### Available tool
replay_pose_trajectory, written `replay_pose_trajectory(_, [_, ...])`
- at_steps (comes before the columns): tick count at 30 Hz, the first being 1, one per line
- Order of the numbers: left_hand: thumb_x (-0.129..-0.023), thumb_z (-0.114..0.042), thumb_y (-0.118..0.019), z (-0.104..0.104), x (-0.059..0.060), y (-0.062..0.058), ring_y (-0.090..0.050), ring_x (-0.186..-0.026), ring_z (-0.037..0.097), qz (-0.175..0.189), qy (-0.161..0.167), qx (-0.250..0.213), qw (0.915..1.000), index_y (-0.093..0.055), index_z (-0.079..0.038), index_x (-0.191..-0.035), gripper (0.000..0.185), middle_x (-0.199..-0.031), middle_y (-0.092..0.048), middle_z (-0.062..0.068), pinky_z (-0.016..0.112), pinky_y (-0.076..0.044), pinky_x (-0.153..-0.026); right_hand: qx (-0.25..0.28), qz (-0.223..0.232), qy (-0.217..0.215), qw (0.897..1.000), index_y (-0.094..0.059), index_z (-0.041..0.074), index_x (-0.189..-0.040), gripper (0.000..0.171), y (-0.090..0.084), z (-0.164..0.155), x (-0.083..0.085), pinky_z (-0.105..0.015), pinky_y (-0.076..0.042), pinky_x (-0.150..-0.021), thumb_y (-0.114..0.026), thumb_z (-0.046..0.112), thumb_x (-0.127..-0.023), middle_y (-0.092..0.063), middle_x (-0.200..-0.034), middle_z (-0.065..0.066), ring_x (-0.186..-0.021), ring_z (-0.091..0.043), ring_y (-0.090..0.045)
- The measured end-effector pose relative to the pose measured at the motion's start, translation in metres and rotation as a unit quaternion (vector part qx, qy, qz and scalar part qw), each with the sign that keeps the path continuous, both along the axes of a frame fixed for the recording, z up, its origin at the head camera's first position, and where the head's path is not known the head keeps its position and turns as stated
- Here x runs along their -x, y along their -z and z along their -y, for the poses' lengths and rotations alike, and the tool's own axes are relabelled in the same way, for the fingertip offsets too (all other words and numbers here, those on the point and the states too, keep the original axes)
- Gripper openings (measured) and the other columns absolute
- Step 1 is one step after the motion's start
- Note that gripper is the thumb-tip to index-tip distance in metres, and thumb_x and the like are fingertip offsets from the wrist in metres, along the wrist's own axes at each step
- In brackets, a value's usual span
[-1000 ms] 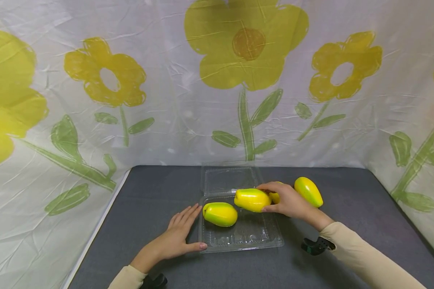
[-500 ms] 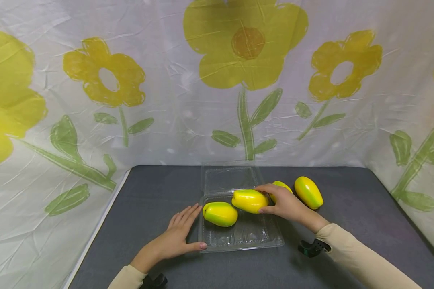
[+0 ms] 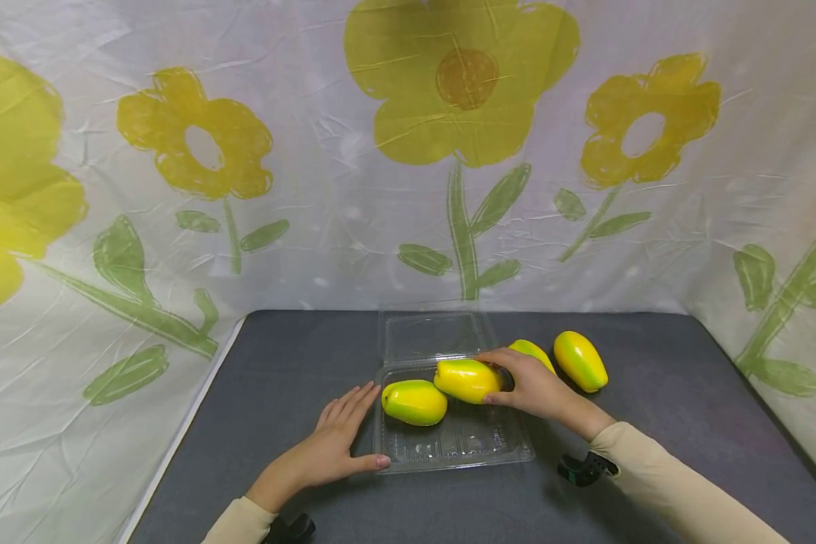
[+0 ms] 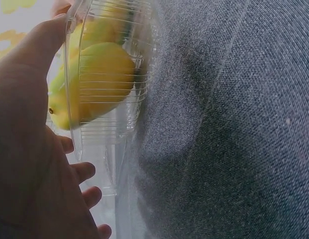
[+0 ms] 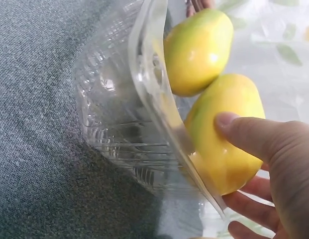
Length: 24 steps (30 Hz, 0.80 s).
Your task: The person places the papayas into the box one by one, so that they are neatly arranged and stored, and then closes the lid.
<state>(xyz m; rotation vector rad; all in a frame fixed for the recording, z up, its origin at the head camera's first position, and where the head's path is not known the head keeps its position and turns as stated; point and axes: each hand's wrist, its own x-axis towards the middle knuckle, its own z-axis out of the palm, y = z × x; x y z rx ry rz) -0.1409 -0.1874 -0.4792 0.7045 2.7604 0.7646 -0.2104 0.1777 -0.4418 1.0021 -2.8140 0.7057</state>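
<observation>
On my head view, the right hand (image 3: 532, 389) curls its thumb and fingers round a yellow-green mango (image 3: 467, 380), holding it over the far part of the clear plastic clamshell tray (image 3: 462, 446). The right wrist view shows the thumb (image 5: 244, 130) pressed flat on that mango's skin, with the tray's rim just beside it. A second mango (image 3: 415, 402) lies inside the tray at its left end, touching or nearly touching the held one; I cannot tell which from the head view, though the right wrist view shows the two pressed close together.

The left hand (image 3: 329, 449) lies flat on the dark grey tabletop (image 3: 299, 355) against the tray's left wall, fingers straight and spread, gripping nothing. The left wrist view shows its palm along the ribbed plastic wall, the second mango visible through it.

Behind the tray its hinged lid (image 3: 430, 335) stands open and lies back on the table. To the right of the tray, two more mangoes rest on the table: one (image 3: 533, 353) just behind the right hand and partly hidden by it, another (image 3: 580, 360) farther right, apart from the hand. A white cloth printed with yellow flowers (image 3: 462, 83) hangs behind and beside the table.
</observation>
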Motion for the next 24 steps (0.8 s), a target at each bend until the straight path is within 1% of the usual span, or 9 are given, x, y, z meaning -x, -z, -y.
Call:
replay_pose_trajectory(7, [-0.084,-0.067,-0.063,0.000,0.000,0.000,-0.012,-0.154,0.039,-0.006,0.002,-0.002,1.0000,-0.010,-0.019,-0.161,0.106,-0.169,-0.010,0.009,0.071,-0.009,-0.117,-0.005,-0.006,0.009,1.000,-0.059,0.011,-0.135,0.067,0.000,0.003,-0.002,-0.042,-0.055,-0.091,-0.085,0.031,-0.078,-0.066,-0.127,-0.005,-0.107,-0.020,-0.065])
replay_pose_trajectory(14, [-0.083,-0.069,-0.063,-0.001,0.001,0.002,-0.010,-0.155,0.037,0.004,-0.004,0.005,1.0000,-0.008,-0.022,-0.161,0.106,-0.169,-0.008,0.005,0.070,-0.007,-0.118,-0.014,-0.021,0.004,1.000,-0.057,0.012,-0.138,0.070,0.004,0.004,-0.004,-0.046,-0.053,-0.097,-0.085,0.031,-0.077,-0.064,-0.132,-0.007,-0.118,-0.027,-0.063])
replay_pose_trajectory(17, [-0.083,-0.068,-0.064,-0.001,0.001,0.003,-0.011,-0.155,0.037,0.001,-0.005,0.005,1.0000,-0.008,-0.022,-0.161,0.106,-0.169,-0.008,0.006,0.070,-0.008,-0.118,-0.026,-0.040,0.006,0.999,-0.057,0.011,-0.138,0.071,0.006,0.005,-0.005,-0.047,-0.053,-0.097,-0.086,0.032,-0.076,-0.064,-0.133,-0.008,-0.119,-0.028,-0.063])
replay_pose_trajectory(24, [-0.083,-0.070,-0.063,0.000,0.001,0.003,-0.011,-0.155,0.038,-0.001,-0.005,0.005,1.0000,-0.009,-0.020,-0.161,0.107,-0.169,-0.009,0.008,0.071,-0.008,-0.117,-0.055,-0.103,0.007,0.993,-0.060,0.010,-0.133,0.073,0.011,0.011,-0.008,-0.046,-0.055,-0.090,-0.090,0.031,-0.070,-0.068,-0.123,-0.008,-0.108,-0.027,-0.067])
